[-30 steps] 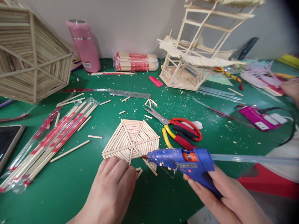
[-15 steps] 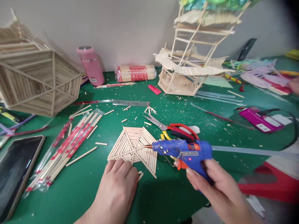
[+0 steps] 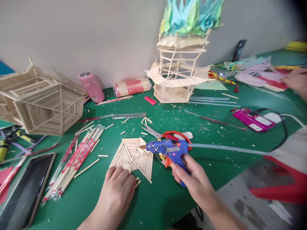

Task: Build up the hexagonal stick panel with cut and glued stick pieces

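My right hand (image 3: 192, 179), low and right of centre, is closed around the handle of the blue glue gun (image 3: 168, 149), whose nozzle points left over the right edge of the flat stick panel (image 3: 133, 156) at the middle of the frame. My left hand (image 3: 117, 188), bottom centre, lies flat and open, fingertips pressing the panel's near edge on the green table (image 3: 168, 198), gripping nothing. Scissors (image 3: 165, 135) lie just behind the gun; a stick tower (image 3: 177, 70) stands at upper centre.

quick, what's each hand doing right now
Left hand: open, fingers flat on the near edge of the stick hexagon panel.
Right hand: closed around the blue glue gun.
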Demonstrator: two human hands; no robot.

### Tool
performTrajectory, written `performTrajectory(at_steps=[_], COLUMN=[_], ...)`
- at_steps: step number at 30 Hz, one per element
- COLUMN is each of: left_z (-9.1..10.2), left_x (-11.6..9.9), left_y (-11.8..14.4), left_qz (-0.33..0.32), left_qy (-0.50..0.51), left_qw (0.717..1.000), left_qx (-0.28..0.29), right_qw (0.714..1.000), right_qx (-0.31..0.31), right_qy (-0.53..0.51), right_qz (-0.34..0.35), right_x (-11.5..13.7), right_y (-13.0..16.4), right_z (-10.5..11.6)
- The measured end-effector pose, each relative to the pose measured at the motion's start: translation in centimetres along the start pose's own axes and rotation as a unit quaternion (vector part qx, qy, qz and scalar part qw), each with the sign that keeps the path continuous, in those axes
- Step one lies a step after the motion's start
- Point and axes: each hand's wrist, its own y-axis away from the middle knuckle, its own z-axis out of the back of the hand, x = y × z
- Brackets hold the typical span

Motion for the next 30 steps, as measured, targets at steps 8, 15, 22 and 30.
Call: performTrajectory(at_steps=[8,15,22,30], left_z=[0.1,0.2,0.2,0.4], left_x=[0.3,0.7,0.8,0.7], left_y=[-0.3,-1.2,-1.8,-2.1], left_qz=[0.031,0.034,0.027,0.021], left_qy=[0.008,0.004,-0.001,-0.006], left_qw=[0.999,0.999,1.000,1.000], left_qx=[-0.018,-0.004,0.009,0.022], right_qw=[1.000,0.999,0.999,0.999], right_qx=[0.020,0.039,0.047,0.041], right_qy=[-0.003,-0.007,-0.016,-0.017], right_qz=[-0.007,0.009,0.021,0.025], right_x=[-1.1,-1.9,-2.3,-2.5], right_y=[-0.1,-0.1,-0.1,0.1], right_z=[0.2,0.6,0.8,0.8])
